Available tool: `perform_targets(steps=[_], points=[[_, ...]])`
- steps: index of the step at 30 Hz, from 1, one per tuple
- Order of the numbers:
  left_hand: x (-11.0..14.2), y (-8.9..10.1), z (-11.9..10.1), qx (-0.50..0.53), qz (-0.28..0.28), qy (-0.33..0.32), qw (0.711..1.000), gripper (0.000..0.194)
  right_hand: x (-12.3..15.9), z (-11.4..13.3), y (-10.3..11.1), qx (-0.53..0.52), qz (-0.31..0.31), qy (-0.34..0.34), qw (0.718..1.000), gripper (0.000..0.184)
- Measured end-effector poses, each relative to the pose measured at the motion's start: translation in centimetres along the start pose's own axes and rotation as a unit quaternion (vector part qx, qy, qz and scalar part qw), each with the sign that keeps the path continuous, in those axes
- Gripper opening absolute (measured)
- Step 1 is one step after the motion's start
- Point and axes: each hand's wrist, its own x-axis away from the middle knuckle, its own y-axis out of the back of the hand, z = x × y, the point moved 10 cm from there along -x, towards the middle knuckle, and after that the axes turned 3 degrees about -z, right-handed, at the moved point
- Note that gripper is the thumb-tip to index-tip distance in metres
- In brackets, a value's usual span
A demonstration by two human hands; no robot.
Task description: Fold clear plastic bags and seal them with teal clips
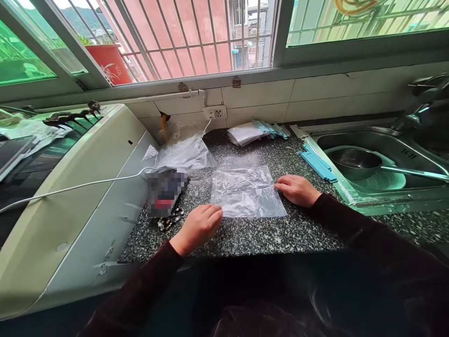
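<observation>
A clear, crinkled plastic bag (pixel 245 187) lies flat on the speckled dark countertop. My left hand (pixel 200 223) is closed at its near left corner, fingers pressed together over the edge. At the bag's right edge, my right hand (pixel 298 189) pinches the plastic between thumb and fingers. Behind the bag rests a stack of flat clear bags (pixel 244 134), with light blue strips (pixel 270 128) at its right end. More light blue plastic strips (pixel 317 163) lie in a pile beside the sink, beyond my right hand.
Left of the bag lie a blurred dark device (pixel 168 189) and a heap of clear plastic (pixel 187 152). A white cable (pixel 87 184) runs across a cream-coloured appliance (pixel 77 187). On the right, the sink (pixel 417 199) holds a pan (pixel 354 161) over a pale colander (pixel 389 180).
</observation>
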Motion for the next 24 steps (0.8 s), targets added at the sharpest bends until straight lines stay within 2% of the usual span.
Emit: perform_targets(steps=[4,8,10,12,14,15,17,19,21,24], points=[[-0.3,1.6,-0.2,0.031,-0.059,-0.002,0.998,0.013,0.0,0.4,0.4,-0.019,-0.015,0.007,1.0,0.027],[0.1,1.5,-1.2,0.021,-0.047,-0.039,0.998,0.017,-0.5,0.1,0.4,-0.014,-0.004,0.014,1.0,0.027],[0.2,1.1,-1.8,0.014,-0.034,-0.059,0.998,0.019,-0.9,-0.6,1.4,-0.017,-0.013,-0.018,1.0,0.028],[0.0,0.9,-2.1,0.004,-0.04,-0.062,0.997,0.02,-1.5,-0.5,3.4,-0.042,-0.048,-0.053,0.997,0.029],[-0.7,0.4,-2.4,-0.009,-0.044,-0.06,0.997,0.019,-2.2,1.2,5.5,-0.092,-0.097,-0.061,0.989,0.027],[-1.2,0.0,-2.7,-0.016,-0.045,-0.062,0.997,0.018,-2.7,2.9,6.0,-0.116,-0.102,-0.036,0.987,0.024],[-2.4,-0.5,-3.3,-0.03,-0.056,-0.071,0.995,0.015,-3.6,6.8,6.3,-0.112,-0.094,0.032,0.989,0.022],[-3.6,-0.6,-3.8,-0.033,-0.082,-0.082,0.993,0.013,-4.3,9.2,5.9,-0.063,-0.1,0.059,0.991,0.017],[-4.4,-0.6,-3.9,-0.017,-0.102,-0.088,0.991,0.012,-4.6,9.6,5.7,-0.04,-0.136,0.053,0.988,0.015],[-4.9,-1.2,-2.1,0.021,-0.097,-0.06,0.993,0.025,-4.4,7.9,6.0,-0.054,-0.201,0.03,0.978,0.017]])
